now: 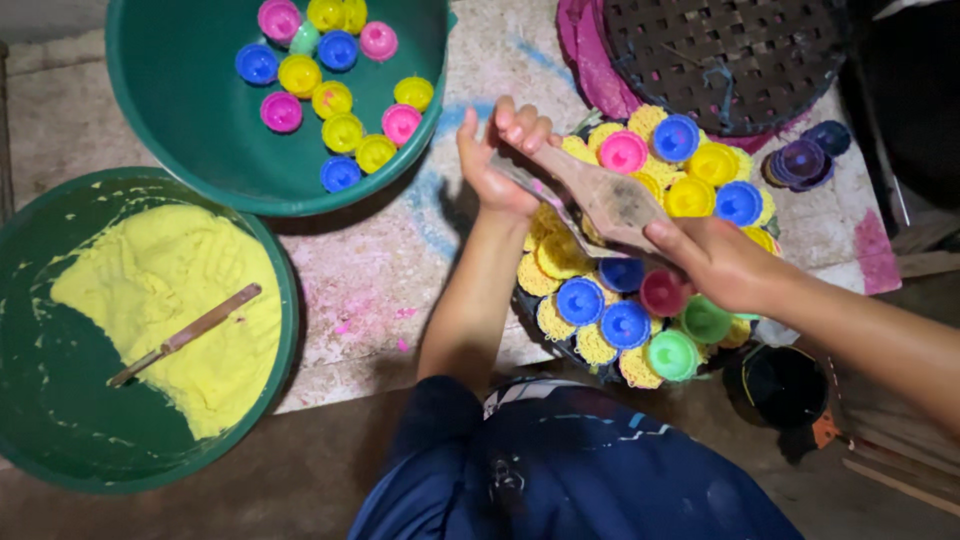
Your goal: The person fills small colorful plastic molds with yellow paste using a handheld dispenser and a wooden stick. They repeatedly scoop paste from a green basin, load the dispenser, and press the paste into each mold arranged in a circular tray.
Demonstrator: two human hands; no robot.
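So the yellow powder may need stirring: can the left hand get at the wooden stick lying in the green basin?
Probably not at once: the left hand grips the wooden paddle, though nothing blocks the stick.

Packages: none in view — only open tubs and loose caps.
Labels: none on anything that shows.
Signs: none.
Screens: none — nothing lit or framed.
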